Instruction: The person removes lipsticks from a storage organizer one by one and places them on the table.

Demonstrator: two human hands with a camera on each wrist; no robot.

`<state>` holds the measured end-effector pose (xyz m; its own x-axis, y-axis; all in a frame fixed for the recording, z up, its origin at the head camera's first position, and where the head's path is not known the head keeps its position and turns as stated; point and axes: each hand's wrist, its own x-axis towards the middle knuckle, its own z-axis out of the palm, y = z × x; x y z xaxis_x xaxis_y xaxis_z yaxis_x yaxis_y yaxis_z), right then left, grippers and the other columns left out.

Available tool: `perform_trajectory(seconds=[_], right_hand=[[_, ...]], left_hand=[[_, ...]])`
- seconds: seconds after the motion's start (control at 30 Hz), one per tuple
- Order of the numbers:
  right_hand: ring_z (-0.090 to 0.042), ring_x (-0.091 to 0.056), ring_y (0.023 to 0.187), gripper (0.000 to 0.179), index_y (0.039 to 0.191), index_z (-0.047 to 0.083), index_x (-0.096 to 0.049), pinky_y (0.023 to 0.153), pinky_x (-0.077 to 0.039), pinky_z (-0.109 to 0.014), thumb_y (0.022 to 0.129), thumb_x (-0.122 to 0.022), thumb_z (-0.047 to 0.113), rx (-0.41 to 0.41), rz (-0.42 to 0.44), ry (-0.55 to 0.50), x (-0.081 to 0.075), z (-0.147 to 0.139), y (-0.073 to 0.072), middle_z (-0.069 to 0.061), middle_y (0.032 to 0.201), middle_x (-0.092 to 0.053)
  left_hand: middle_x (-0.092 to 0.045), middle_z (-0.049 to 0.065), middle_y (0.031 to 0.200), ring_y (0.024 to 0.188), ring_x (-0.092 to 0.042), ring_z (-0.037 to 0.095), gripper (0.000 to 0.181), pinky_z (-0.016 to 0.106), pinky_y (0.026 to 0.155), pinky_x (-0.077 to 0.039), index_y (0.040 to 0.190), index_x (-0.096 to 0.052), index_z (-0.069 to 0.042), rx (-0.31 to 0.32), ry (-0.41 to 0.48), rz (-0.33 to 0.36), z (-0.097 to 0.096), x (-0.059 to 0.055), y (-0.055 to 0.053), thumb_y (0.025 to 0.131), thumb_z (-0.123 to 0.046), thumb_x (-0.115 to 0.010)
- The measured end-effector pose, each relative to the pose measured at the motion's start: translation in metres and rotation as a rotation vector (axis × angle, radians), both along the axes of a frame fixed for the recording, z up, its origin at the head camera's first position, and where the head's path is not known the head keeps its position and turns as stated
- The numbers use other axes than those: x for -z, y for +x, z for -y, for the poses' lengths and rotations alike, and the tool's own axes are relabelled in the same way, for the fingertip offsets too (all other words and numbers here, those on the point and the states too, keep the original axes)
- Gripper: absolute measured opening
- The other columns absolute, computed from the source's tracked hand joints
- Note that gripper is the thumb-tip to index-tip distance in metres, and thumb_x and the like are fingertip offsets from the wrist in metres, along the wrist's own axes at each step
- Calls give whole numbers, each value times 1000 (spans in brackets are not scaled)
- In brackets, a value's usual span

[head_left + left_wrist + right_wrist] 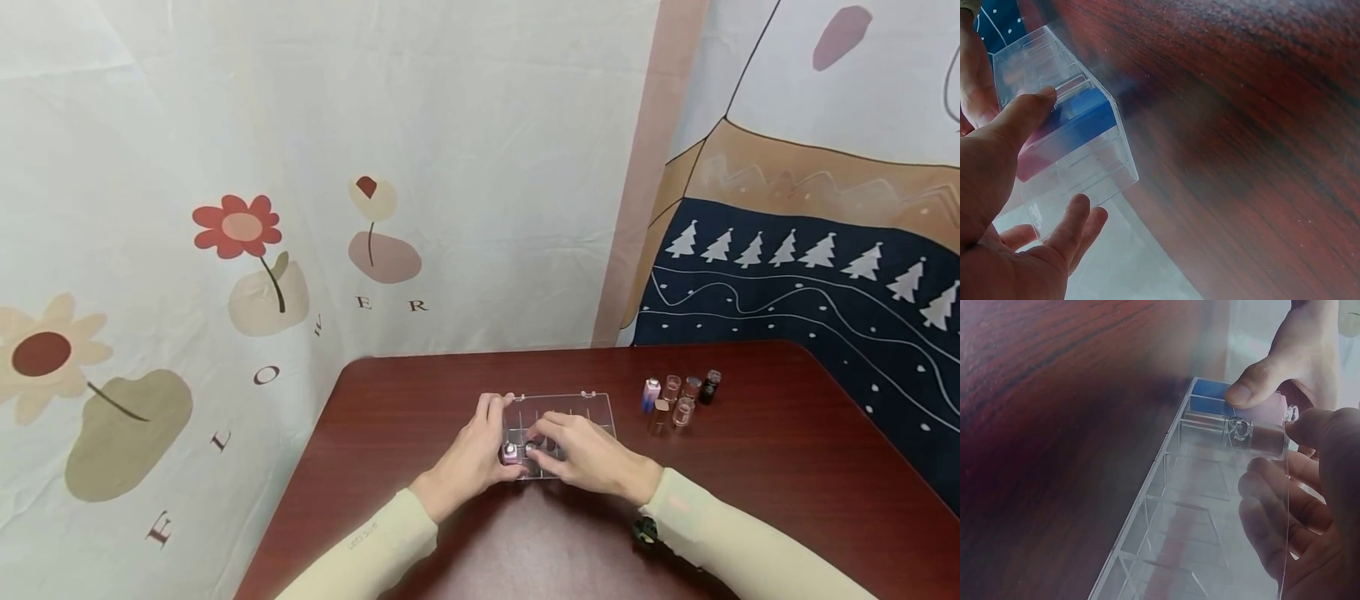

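A clear plastic divided box [600, 410] sits near the middle of the table, its small compartments visible. My left hand [480, 442] holds its left end, the thumb along the near side and the fingers towards the far side. In the leftmost compartment lies a blue-and-pink lipstick tube [1210, 395], with my left thumb over it. Beside that tube is a clear lipstick tube with a brown section [1267, 440], pinched near its end by my right hand [581, 450]. The right wrist view shows the right thumb [1307, 428] at that end.
Several small lipstick tubes stand grouped at the back right of the table [420, 400], among them a pink-and-blue one [651, 394] and a black one [708, 390]. Printed cloth [480, 167] hangs behind the table's far edge. A dark round object [645, 531] shows at the right cuff.
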<state>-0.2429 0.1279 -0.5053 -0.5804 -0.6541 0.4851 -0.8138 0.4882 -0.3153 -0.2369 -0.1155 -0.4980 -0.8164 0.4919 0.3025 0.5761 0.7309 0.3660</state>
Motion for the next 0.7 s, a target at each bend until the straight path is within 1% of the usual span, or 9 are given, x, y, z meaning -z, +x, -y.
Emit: perform_trajectory(seconds=[0.23, 0.43, 0.7], right_hand=[[-7, -70, 77, 13, 115, 13, -82, 70, -56, -12, 105, -88, 19, 1, -8, -2, 0, 1, 0, 4, 103, -79], [-4, -70, 79, 12, 114, 13, -82, 72, -58, -11, 105, -88, 19, 2, -7, 1, 0, 2, -1, 4, 103, -79], [-8, -72, 80, 13, 114, 13, -82, 72, -57, -10, 104, -88, 18, -7, -1, -14, 1, 1, -2, 4, 102, -77]], left_hand=[[-53, 21, 150, 118, -74, 31, 115, 40, 107, -71, 166, -44, 9, 1, 3, -1, -1, 0, 0, 77, -20, -112], [-53, 21, 150, 117, -74, 31, 116, 39, 106, -71, 166, -43, 9, 0, 4, -1, -1, 0, 0, 78, -20, -112], [-53, 21, 151, 116, -75, 31, 116, 40, 104, -72, 166, -43, 9, -1, 7, 0, 0, 1, 0, 78, -19, -112]])
